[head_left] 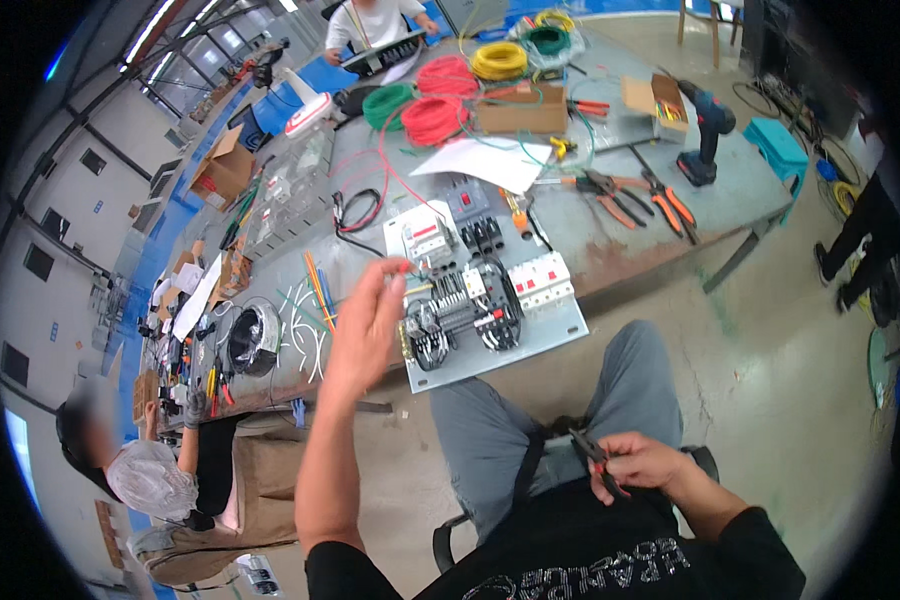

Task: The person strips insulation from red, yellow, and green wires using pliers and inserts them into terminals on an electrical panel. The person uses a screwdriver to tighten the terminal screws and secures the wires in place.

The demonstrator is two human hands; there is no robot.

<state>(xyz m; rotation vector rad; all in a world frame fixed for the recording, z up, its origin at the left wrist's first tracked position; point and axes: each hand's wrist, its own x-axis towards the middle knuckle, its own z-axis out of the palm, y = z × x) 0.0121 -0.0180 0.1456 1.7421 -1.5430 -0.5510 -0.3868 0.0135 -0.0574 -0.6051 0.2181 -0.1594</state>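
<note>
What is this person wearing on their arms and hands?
Both hands are bare: no gloves, rings or watch show on the left hand or right hand. The forearms are uncovered; black short sleeves end near the elbows. No markings are visible.

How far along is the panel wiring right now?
Breakers and black wiring already sit on the grey mounting plate. The left hand pinches a red wire above it; the right hand holds black pliers. The red wire's end is not yet on the plate.
</note>
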